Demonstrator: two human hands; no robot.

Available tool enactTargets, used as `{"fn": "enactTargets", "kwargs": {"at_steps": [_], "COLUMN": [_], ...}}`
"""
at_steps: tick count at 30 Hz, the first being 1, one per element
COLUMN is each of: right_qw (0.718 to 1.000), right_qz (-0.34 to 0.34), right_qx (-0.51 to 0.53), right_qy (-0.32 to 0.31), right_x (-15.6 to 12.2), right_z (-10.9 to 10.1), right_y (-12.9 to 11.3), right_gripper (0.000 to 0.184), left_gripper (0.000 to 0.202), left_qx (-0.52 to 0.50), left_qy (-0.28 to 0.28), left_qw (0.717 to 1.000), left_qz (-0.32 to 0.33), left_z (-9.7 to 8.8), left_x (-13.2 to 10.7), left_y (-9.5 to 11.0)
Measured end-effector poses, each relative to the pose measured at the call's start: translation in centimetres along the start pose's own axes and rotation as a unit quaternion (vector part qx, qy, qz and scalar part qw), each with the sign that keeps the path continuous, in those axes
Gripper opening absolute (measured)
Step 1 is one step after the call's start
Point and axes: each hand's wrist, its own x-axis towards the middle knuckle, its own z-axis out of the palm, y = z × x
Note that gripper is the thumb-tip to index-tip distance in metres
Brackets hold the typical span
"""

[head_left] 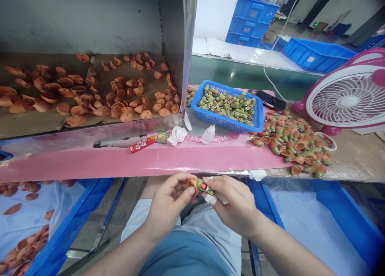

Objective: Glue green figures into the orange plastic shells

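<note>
Above my lap, my left hand (171,203) pinches a small orange cup-shaped piece (191,183). My right hand (233,203) grips a small green figure (205,187) with red and yellow-black details, and the two pieces touch each other. Something white wraps a fingertip of my right hand. On the table ahead, a blue basket (228,123) holds many loose green figures (225,103). To its right lies a heap of orange-and-green joined pieces (297,143). A small translucent bottle (208,134) stands in front of the basket.
A metal-walled booth at left holds many orange pieces (111,103) on cardboard. A red box (142,144) and crumpled tissue (177,135) lie before it. A pink-white fan (345,99) stands at right. Blue crates flank my legs: left crate (75,212), right crate (345,216).
</note>
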Motion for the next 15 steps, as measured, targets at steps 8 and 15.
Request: {"fn": "enactTargets", "kwargs": {"at_steps": [8,15], "right_qw": [1.0,1.0], "right_qz": [-0.015,0.026], "right_qx": [0.005,-0.01], "right_qy": [0.022,0.007], "right_x": [-0.5,-1.5], "right_z": [-0.3,0.6], "right_y": [-0.4,0.4], "right_gripper": [0.039,0.026], "left_gripper": [0.014,0.025], "left_qx": [0.095,0.168], "left_qy": [0.001,0.007], "left_qw": [0.995,0.985], "left_qz": [0.022,-0.028], "left_z": [0.2,-0.6], "left_x": [-0.8,0.9], "left_y": [0.2,-2.3]}}
